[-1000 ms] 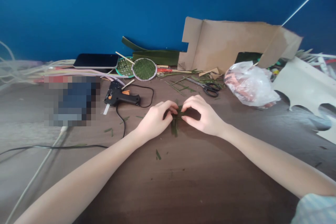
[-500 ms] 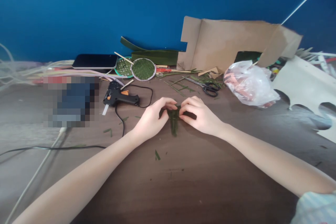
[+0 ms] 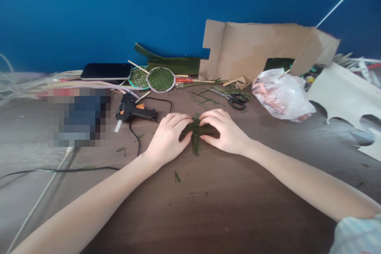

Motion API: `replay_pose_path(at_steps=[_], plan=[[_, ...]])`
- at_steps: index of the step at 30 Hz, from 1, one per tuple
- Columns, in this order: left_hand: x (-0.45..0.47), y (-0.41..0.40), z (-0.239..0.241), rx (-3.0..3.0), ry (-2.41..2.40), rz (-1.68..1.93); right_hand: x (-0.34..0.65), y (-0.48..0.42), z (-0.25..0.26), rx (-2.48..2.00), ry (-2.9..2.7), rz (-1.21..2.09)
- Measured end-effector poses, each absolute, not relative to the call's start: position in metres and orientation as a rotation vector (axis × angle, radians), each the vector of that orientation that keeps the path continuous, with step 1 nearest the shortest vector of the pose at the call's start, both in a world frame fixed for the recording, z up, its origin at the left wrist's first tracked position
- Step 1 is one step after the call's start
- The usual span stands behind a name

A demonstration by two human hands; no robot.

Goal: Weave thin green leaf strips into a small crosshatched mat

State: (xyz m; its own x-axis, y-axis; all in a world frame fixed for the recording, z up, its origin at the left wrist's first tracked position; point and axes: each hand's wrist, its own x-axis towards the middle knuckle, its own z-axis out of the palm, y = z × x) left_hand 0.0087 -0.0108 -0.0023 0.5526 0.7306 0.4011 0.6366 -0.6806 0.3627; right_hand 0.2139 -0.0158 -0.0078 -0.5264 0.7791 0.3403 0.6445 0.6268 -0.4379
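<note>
Green leaf strips (image 3: 195, 139) lie crossed on the brown table, partly covered by my fingers. My left hand (image 3: 171, 135) grips the left side of the crossing, its thumb and fingertips curled around the strips. From the right, my right hand (image 3: 224, 131) holds the other side in the same way, thumb below and fingers above. One bundle points toward me and shows between the hands; another runs sideways under both palms. Small green leaf scraps (image 3: 177, 176) lie on the table just in front.
A black glue gun (image 3: 133, 109) and its cord lie left of my hands. Beyond are scissors (image 3: 235, 98), round woven leaf fans (image 3: 161, 79), a phone (image 3: 106, 71) and a cardboard piece (image 3: 253, 47). A plastic bag (image 3: 282, 95) sits at right; a blurred-out device (image 3: 83, 117) at left.
My fingers have shifted slightly on the leaf strips. The sideways strips and the upper end of the crossing now show more between my hands. The camera view has moved a little.
</note>
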Motion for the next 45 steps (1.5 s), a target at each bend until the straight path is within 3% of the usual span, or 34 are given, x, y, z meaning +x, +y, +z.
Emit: replay_pose_path(at_steps=[45], plan=[[0.0113,-0.0091,-0.0036,2.567,1.285,0.607,0.2109,-0.0165,-0.006,-1.238,-2.322,0.406]])
